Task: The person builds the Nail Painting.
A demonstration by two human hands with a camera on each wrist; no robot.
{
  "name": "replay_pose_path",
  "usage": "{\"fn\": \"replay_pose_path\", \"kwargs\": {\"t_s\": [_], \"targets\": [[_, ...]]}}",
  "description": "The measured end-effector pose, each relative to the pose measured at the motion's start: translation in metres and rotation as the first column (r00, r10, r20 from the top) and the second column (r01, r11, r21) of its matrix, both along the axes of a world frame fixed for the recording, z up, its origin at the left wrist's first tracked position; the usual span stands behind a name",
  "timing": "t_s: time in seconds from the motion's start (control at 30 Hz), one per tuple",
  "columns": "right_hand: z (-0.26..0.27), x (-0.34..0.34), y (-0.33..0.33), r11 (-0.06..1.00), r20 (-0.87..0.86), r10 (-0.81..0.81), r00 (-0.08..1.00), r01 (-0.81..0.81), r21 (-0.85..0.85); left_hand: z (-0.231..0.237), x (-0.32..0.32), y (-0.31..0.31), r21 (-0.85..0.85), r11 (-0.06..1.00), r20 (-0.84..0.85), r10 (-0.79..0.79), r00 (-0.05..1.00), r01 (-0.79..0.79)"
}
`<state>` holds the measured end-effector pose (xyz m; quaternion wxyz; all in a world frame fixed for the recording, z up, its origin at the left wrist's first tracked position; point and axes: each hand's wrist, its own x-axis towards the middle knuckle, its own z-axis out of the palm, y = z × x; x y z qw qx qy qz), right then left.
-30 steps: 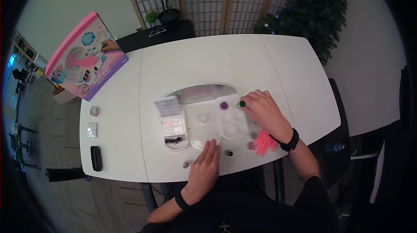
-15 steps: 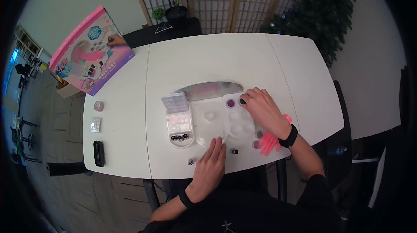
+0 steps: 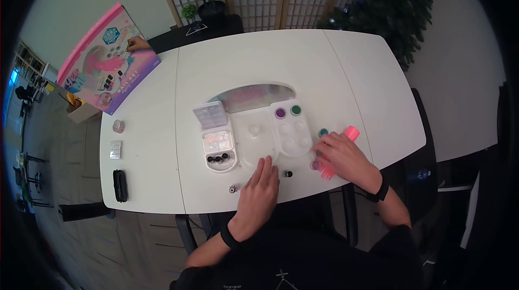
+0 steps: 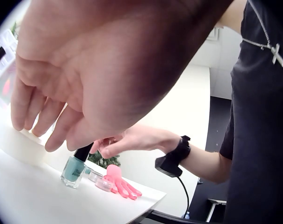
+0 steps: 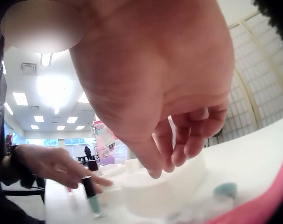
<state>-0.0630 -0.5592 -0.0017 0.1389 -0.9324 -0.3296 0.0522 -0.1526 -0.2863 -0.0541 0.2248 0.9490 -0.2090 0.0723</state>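
Straight fingers of my left hand rest at the front edge of the white tray; in the left wrist view this hand looms above a teal polish bottle. Bent fingers of my right hand hover by a pinkish pot and the pink model hand, with nothing visibly held. A teal pot lies just beyond them. Purple and green pots sit in the tray's two far wells. The right wrist view shows the right hand's fingers pointing down.
An open clear-lidded case with small black-capped bottles occupies the tray's left side. Two bottles stand before the tray. At the table's left are a jar, a white packet, a black case and a tall box.
My right hand has let go of the green pot in the tray's far right well and moved toward me and right, over the pots by the pink model hand. The left hand stays at the tray's edge.
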Motion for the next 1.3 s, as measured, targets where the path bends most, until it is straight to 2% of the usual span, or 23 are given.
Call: {"fn": "replay_pose_path", "kwargs": {"t_s": [0.07,0.27,0.47,0.7,0.97,1.3], "targets": [[-0.013,-0.020,0.000,0.998,0.076,0.059,0.995,-0.058,-0.012,0.001,0.001,0.001,-0.010,1.000,-0.009,-0.003,1.000,0.003],[-0.029,-0.031,-0.004,0.999,0.150,0.028,0.988,-0.024,-0.031,-0.001,0.000,0.002,-0.036,0.999,-0.026,0.001,1.000,-0.002],[-0.021,-0.026,-0.001,0.998,0.055,0.051,0.997,-0.049,-0.028,-0.005,-0.001,0.002,-0.053,0.999,-0.028,0.007,1.000,-0.008],[0.022,0.014,0.011,0.999,0.091,0.043,0.995,-0.045,0.014,-0.005,0.000,0.003,-0.070,0.998,-0.007,-0.002,1.000,0.001],[0.005,0.063,0.058,0.981,0.187,0.194,0.963,-0.195,-0.015,-0.007,-0.001,0.002,-0.075,0.997,-0.018,0.014,1.000,-0.015],[-0.008,0.075,0.068,0.969,0.175,0.244,0.954,-0.231,-0.092,-0.007,-0.001,0.002,-0.051,0.999,-0.022,0.015,1.000,-0.016]]}}
